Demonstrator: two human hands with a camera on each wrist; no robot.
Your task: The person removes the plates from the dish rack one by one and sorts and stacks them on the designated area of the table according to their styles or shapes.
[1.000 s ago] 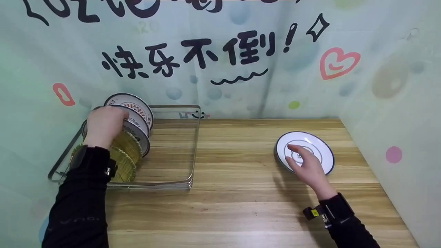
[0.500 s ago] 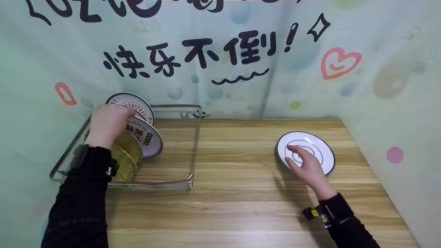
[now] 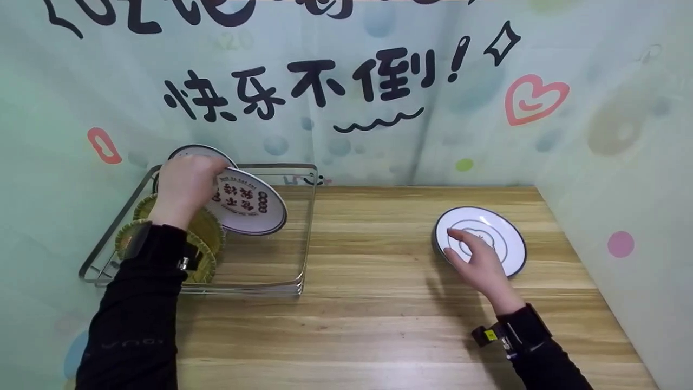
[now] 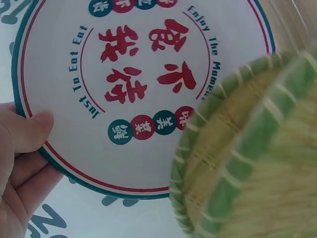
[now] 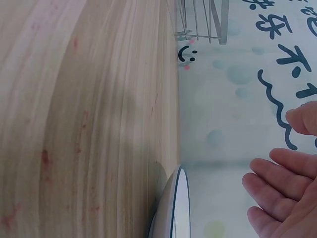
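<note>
My left hand point(image 3: 187, 187) pinches the rim of a round white plate point(image 3: 249, 208) with a dark edge. The left wrist view gives this plate red characters and a green and red border, with the thumb point(image 4: 34, 131) on its printed face and fingers behind. It is tilted over the wire rack point(image 3: 300, 284), above two woven bamboo baskets point(image 3: 203, 262). Behind my left hand another plate point(image 3: 189, 150) stands in the rack, mostly hidden. My right hand point(image 3: 482, 265) hovers over a blue-rimmed white plate point(image 3: 511, 244) on the table, holding nothing, thumb and fingers apart.
A wood-grain table point(image 3: 368, 309) bears the rack at left and the blue-rimmed plate at right. Printed cloth point(image 3: 368, 151) with dark lettering closes off the back and both sides. The rack's metal rim point(image 3: 308, 227) stands up around the baskets.
My left hand has drawn the printed plate up and to the right, away from the other plate in the rack. The right hand has stayed almost still above the blue-rimmed plate.
</note>
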